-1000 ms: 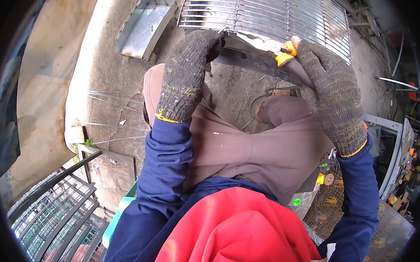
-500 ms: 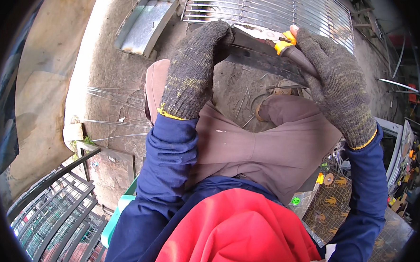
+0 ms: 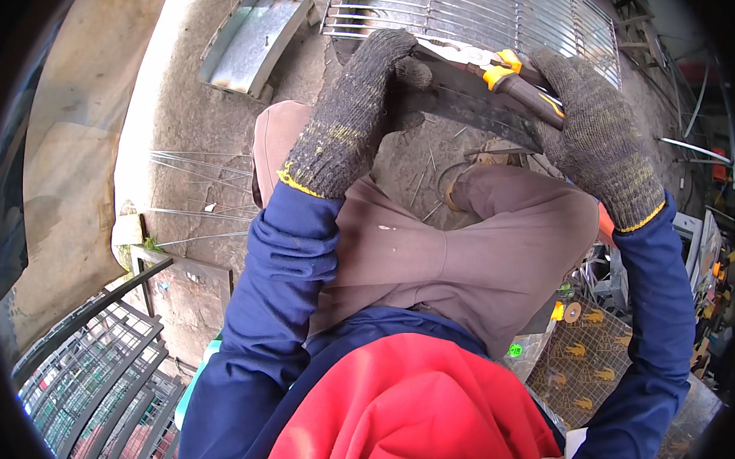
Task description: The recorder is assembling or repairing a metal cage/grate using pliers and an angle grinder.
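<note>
- landmark: wire grate, ahead of the person; all places taken from it.
- pliers sit along the grate's near edge. nose aims left; handles run right and a bit back toward the body.
- right hand, gloved, at the grate's near right corner: curled loosely round the handles, handle ends parted, one handle lying on the body side. fingertip contact partly hidden. pliers lie left of this palm; it's the nearer hand to the handles.
- left hand, gloved, at the grate's near left corner: fingers bent, thumb close to them. can't tell if they pinch anything, tips hidden. it's the nearer hand to the nose, just beside it.
- key relation: nose lies between the hands, long axis roughly parallel to the grate's near edge.
- edges: dark bar under the near edge, just below the pliers, limits dropping the handles.
- room: ground shows between grate and legs, a few thin rods on it. metal tray left of the grate, apart from the left hand.
</note>
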